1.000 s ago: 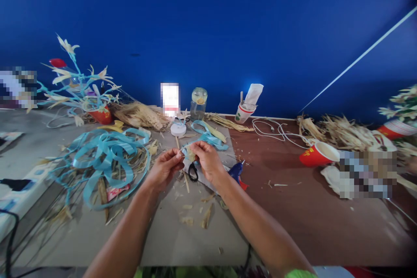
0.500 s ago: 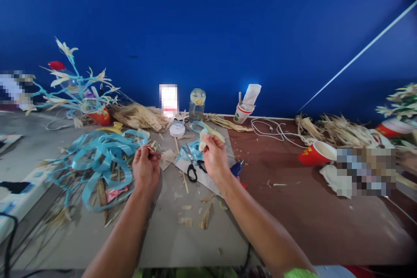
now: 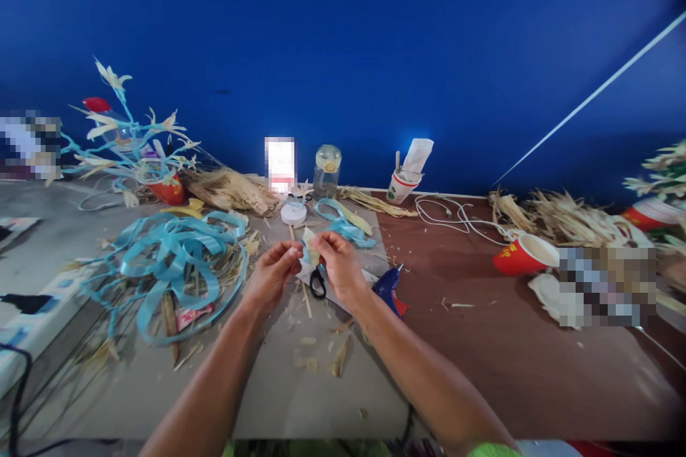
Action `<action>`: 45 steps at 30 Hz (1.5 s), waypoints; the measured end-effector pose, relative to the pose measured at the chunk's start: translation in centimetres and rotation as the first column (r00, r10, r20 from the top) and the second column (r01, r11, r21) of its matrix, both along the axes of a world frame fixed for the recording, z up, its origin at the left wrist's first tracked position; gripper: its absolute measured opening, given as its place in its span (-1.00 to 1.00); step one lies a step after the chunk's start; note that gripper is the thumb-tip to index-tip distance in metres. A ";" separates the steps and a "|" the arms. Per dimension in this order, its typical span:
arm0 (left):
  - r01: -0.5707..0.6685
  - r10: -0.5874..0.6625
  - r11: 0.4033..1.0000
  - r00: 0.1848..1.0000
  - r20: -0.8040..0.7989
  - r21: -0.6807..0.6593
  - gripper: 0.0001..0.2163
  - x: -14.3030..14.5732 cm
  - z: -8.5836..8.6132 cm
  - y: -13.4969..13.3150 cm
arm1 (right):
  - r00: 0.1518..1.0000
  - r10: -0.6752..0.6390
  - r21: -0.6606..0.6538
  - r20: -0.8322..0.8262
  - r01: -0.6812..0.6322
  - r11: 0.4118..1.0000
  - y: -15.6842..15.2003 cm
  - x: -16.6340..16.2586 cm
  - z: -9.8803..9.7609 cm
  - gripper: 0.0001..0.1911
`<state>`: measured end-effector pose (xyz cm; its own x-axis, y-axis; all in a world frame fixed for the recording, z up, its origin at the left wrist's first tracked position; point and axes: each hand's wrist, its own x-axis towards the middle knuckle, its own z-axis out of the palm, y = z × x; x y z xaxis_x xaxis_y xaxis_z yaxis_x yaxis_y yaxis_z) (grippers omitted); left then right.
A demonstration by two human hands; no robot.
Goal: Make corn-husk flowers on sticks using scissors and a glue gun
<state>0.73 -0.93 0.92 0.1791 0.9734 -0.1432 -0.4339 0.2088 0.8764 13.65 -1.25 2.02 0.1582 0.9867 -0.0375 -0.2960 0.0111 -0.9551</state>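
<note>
Right hand (image 3: 341,265) covers part of pale husk (image 3: 309,248), most of scissors (image 3: 318,284). Glue gun (image 3: 389,285) partly behind wrist (image 3: 361,298). Anything in left hand (image 3: 272,275) too small to tell from here. Far screen (image 3: 279,163) blurred out. Flowers (image 3: 663,168) cut off at right, power strip (image 3: 61,291) at left.

We could pass our bare right hand (image 3: 339,268) across the wide brown tabletop (image 3: 536,360) toward the near right, skirting the blue pointed glue gun (image 3: 386,285) beside its wrist and the tilted red paper cup (image 3: 514,255) farther off, whereas heaped glossy light-blue ribbon (image 3: 179,244) obstructs our bare left hand's (image 3: 272,275) leftward way.
</note>
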 end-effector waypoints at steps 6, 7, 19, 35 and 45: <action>0.067 -0.068 0.998 0.997 -0.028 -0.020 -0.79 0.1 0.0 -0.2 | 0.984 0.028 0.071 0.177 -0.041 0.997 -0.6 -0.4 0.2 -0.82; 0.073 -0.073 0.997 0.997 -0.022 -0.026 -0.80 0.1 0.0 -0.2 | 0.979 0.026 0.084 0.200 -0.044 0.995 -0.7 -0.4 0.3 -0.83; 0.123 -0.122 0.991 0.992 0.023 -0.060 -0.78 0.2 0.1 -0.3 | 0.944 0.022 0.145 0.328 -0.073 0.987 -0.7 -0.3 0.2 -0.86; 0.192 -0.190 0.980 0.980 0.057 -0.042 -0.75 0.1 0.3 -0.3 | 0.968 0.051 0.069 0.244 -0.070 0.995 -0.9 -0.6 0.4 -0.88; 0.227 -0.225 0.974 0.970 0.097 -0.013 -0.76 -0.1 0.0 -0.5 | 0.938 -0.008 0.156 0.348 -0.049 0.987 -1.6 -0.8 0.6 -0.87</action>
<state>0.63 -1.39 0.88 0.4078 0.9026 -0.1377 -0.4536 0.3312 0.8274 12.82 -2.83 2.59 0.1125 0.9782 0.1744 0.0508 0.1696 -0.9842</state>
